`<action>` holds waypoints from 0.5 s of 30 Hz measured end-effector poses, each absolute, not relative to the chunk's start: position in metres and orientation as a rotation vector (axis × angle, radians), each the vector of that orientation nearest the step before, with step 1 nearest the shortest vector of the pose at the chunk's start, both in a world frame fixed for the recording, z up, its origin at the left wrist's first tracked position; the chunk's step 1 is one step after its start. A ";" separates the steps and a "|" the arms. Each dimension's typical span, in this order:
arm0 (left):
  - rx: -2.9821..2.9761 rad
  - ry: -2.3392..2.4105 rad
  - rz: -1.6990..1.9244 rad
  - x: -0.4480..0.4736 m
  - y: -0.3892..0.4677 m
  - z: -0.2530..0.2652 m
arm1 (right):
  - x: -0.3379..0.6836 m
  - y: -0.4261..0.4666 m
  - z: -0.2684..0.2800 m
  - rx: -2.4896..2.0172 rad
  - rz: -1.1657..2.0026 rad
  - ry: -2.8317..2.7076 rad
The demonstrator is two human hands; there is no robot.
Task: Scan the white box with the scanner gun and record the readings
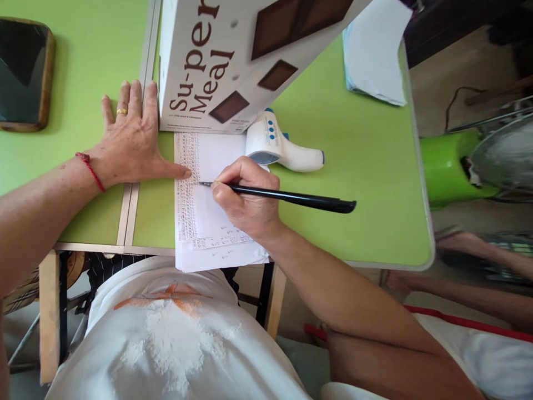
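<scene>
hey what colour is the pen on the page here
The pen is black; the head view shows it best.

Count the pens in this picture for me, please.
1: a black pen, held in the person's right grip, its tip at the papers. Others could be hidden behind the white box.

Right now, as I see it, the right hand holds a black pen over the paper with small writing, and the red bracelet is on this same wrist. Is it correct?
Not quite: the head view shows the red bracelet on the wrist of the left hand. The right hand does hold the black pen over the paper with small writing.
</scene>
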State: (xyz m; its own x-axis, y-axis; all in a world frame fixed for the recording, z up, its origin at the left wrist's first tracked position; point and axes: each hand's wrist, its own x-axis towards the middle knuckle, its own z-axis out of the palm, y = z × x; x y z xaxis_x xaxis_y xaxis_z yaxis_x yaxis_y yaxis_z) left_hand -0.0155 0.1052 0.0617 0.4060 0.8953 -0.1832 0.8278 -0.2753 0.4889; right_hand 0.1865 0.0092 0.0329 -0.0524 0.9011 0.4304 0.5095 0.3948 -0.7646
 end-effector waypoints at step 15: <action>2.178 1.440 0.186 -0.017 0.104 0.061 | 0.187 0.010 0.033 -1.181 0.486 -1.715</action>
State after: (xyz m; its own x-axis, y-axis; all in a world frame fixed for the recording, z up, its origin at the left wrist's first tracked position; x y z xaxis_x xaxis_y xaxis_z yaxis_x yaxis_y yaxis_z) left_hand -0.0169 0.1044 0.0608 0.4260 0.8896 -0.1649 0.8185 -0.3013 0.4893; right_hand 0.1875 0.0099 0.0329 -0.0683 0.8727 0.4835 0.4891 0.4517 -0.7462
